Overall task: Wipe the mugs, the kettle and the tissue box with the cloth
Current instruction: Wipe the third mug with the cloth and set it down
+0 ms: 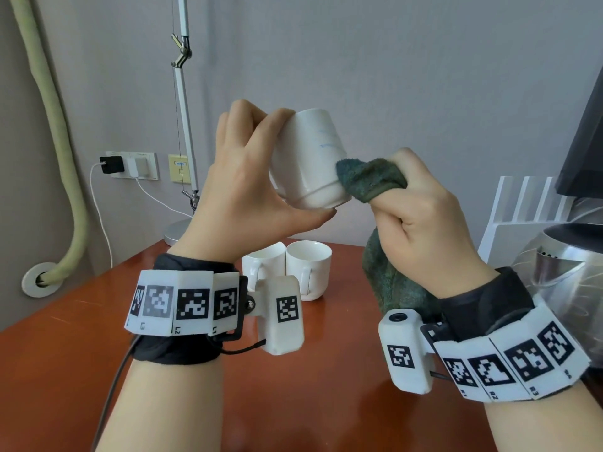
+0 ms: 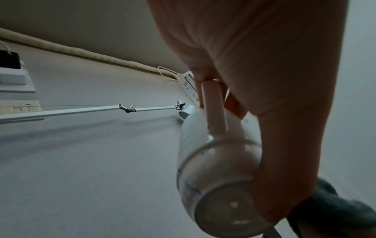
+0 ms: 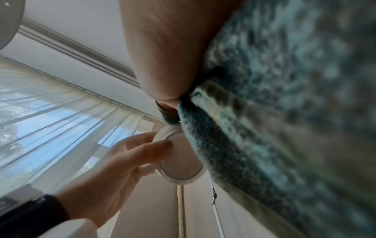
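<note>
- White mug: held in the air above the table, upside down and tilted, its base toward the camera.
- Left hand: fingers curled round the mug's handle side, thumb under the base rim.
- Dark green cloth: wrapped over a finger and pressed against the mug's lower wall; the rest hangs down.
- Right hand: closed around the cloth.
- Two white mugs: upright, touching, on the reddish-brown table.
- Steel kettle: at the right edge.
</note>
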`<action>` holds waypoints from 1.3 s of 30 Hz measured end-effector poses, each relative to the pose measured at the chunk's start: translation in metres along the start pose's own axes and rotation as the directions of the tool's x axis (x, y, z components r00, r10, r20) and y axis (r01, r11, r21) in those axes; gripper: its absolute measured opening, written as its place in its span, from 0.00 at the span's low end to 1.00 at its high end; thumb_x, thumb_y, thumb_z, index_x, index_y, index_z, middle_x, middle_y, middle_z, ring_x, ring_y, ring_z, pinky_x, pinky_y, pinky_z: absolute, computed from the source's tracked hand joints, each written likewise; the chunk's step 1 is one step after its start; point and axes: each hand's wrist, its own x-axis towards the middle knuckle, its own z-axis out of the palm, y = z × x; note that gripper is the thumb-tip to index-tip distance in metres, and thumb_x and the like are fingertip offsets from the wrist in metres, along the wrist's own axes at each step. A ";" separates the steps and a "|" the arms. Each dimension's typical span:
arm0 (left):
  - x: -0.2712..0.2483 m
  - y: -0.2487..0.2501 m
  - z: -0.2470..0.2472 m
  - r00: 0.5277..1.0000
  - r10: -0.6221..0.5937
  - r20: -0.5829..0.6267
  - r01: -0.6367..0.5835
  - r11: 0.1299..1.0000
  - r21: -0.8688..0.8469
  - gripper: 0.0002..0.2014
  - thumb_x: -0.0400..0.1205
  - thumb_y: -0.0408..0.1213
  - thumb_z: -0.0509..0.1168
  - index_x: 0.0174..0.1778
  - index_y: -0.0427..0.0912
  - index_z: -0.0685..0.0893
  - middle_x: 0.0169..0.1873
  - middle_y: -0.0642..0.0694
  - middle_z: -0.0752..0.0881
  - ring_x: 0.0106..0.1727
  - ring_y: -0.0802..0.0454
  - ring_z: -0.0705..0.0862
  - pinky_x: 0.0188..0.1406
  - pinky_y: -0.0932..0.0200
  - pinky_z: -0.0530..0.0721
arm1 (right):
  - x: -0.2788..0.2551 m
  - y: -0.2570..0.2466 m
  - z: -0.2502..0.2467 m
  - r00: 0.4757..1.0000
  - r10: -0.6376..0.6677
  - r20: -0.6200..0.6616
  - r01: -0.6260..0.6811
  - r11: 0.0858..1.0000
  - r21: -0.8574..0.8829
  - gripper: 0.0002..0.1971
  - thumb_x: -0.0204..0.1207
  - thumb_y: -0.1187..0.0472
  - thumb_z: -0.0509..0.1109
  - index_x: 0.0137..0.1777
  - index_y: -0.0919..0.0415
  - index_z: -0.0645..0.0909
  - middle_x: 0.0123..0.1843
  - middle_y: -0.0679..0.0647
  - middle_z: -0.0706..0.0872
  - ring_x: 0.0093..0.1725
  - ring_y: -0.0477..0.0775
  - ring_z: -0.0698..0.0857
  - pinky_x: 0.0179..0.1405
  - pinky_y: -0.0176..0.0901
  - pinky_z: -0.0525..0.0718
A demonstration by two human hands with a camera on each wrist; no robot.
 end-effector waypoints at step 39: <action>0.001 0.014 0.016 0.994 0.054 0.094 -0.048 0.997 -0.068 0.45 0.60 0.55 0.80 0.68 0.33 0.78 0.51 0.47 0.67 0.54 0.47 0.71 0.40 0.42 0.82 | 0.007 -0.012 -0.006 0.998 0.000 -0.061 -0.005 0.997 -0.074 0.09 0.62 0.71 0.53 0.29 0.56 0.61 0.38 0.51 0.64 0.25 0.60 0.62 0.19 0.41 0.61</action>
